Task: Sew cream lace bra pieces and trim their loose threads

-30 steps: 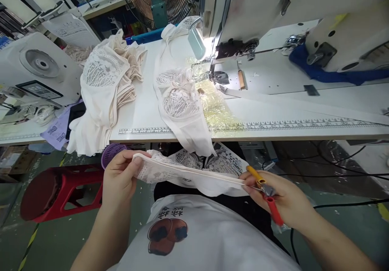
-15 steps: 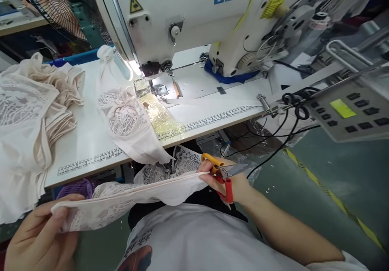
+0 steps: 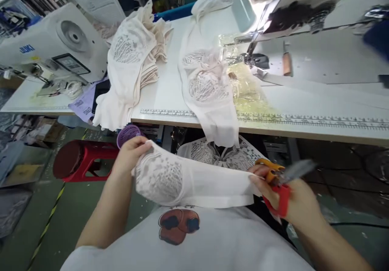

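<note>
A pale lace bra (image 3: 194,178) is stretched between my two hands, above my lap. My left hand (image 3: 130,155) pinches its lace cup end at the upper edge. With thumb and fingers, my right hand (image 3: 273,190) grips the plain band end. Scissors (image 3: 278,176) with orange and red handles hang in the same right hand, their blades pointing right and blurred. Beneath the stretched piece, another lace bra (image 3: 202,151) lies on my lap, partly hidden. One more bra (image 3: 209,88) rests on the table and drapes over its front edge.
A sewing machine (image 3: 304,16) stands at the upper right above the white table (image 3: 322,107). Stacked bra pieces (image 3: 130,56) lie left of it. Another sewing machine (image 3: 73,40), a red stool (image 3: 88,161) and a purple basket (image 3: 129,134) are on the left.
My view has swung left. The bra between my hands has turned so its lace cup and band face me. Both hands still hold it, and the scissors stay in my right hand.
</note>
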A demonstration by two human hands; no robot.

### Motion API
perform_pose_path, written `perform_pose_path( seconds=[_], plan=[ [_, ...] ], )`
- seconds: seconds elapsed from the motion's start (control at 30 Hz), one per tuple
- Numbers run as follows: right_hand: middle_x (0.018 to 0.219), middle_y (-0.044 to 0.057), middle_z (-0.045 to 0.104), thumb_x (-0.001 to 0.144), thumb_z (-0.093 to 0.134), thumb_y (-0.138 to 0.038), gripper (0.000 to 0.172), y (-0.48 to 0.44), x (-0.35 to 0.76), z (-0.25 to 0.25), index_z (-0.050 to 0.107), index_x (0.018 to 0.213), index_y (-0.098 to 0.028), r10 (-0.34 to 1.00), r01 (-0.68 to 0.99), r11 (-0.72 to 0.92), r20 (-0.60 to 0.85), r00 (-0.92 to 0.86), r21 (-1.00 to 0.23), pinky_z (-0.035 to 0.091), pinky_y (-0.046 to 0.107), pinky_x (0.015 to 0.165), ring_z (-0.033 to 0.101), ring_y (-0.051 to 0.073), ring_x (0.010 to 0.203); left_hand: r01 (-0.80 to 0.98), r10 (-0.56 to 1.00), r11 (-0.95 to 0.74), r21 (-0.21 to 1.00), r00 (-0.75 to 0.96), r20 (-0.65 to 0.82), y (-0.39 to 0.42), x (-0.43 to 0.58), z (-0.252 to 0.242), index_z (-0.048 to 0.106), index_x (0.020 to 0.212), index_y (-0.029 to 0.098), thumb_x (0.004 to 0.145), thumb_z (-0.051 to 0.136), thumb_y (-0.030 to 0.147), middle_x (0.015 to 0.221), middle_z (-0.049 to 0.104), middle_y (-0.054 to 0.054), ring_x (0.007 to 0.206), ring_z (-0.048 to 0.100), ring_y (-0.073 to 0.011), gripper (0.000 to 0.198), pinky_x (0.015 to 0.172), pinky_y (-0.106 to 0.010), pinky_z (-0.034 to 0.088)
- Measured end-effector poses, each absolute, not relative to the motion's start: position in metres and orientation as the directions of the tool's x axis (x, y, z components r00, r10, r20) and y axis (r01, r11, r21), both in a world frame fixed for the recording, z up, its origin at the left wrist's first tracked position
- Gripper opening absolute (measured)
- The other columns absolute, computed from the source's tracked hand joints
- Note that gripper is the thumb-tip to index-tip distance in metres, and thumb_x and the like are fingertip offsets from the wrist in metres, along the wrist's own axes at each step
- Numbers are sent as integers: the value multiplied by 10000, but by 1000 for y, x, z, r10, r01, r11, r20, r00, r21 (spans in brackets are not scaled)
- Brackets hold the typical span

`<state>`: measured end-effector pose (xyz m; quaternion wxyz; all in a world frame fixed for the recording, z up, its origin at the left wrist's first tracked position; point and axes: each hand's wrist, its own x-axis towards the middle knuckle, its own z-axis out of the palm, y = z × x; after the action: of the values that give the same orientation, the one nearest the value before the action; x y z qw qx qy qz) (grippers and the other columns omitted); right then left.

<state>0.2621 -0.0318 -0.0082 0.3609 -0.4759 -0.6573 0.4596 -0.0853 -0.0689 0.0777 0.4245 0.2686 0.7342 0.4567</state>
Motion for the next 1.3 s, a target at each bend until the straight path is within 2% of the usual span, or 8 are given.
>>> perform_pose_path(
  seconds=[0.1,0.2,0.3,0.4,0.6,0.83,1.0,1.3],
  plan=[
    [665,37,645,750,579,-390,174,-18,249,-30,557,718,-221,966,459,124,2,-259,-880,490,287,499,615,198,585,15,774,493,870,-464,-430,-38,-88,20,589,637,118,635,764,343,556,565,19,506,539,-104,285,516,-230,455],
    [558,10,590,745,525,-455,243,-6,244,-39,535,679,-222,981,642,123,-7,-196,-757,423,272,432,560,184,497,65,799,514,855,-399,-450,-2,-77,-35,603,837,107,844,584,354,743,617,-14,635,589,-116,248,615,-279,505],
    [533,-4,554,738,512,-470,257,-2,245,-37,503,642,-232,986,698,110,-11,-166,-707,403,265,439,531,172,481,146,827,521,841,-329,-455,26,-67,-71,584,978,116,891,522,335,914,622,-45,771,610,-142,244,697,-323,522],
    [533,-6,544,739,512,-466,253,-3,246,-33,489,631,-239,988,725,92,-28,-152,-683,405,267,454,521,171,485,268,862,497,825,-264,-433,42,-67,-88,591,985,118,871,554,314,965,629,-62,854,613,-172,230,775,-373,510],
    [571,12,570,751,498,-472,262,-4,246,-32,480,630,-240,988,729,56,-68,-140,-683,435,277,468,557,186,526,570,960,245,785,-29,-278,50,-74,-72,661,955,179,777,611,226,1051,662,-91,1174,478,-308,191,1017,-432,327],
    [679,43,641,758,517,-418,208,-3,246,-25,538,699,-220,979,702,60,-94,-179,-709,457,289,496,602,200,605,672,834,-110,732,463,-300,43,-49,-44,670,1020,232,711,655,287,1111,660,-47,1081,555,-289,314,943,-400,404],
    [753,48,677,763,550,-419,203,-5,252,-22,557,749,-216,974,618,-13,-151,-171,-786,492,292,544,620,195,633,708,811,-192,680,504,-296,35,-48,-26,649,1027,189,758,622,281,1075,653,-85,1028,567,-265,285,883,-364,434],
    [756,28,666,716,627,-421,191,-13,260,-23,565,742,-242,974,432,-113,-186,-132,-895,533,330,656,645,209,703,650,782,-349,676,599,-172,3,-50,14,634,877,164,867,506,275,803,609,-48,765,577,-162,170,670,-241,432]
  ],
)
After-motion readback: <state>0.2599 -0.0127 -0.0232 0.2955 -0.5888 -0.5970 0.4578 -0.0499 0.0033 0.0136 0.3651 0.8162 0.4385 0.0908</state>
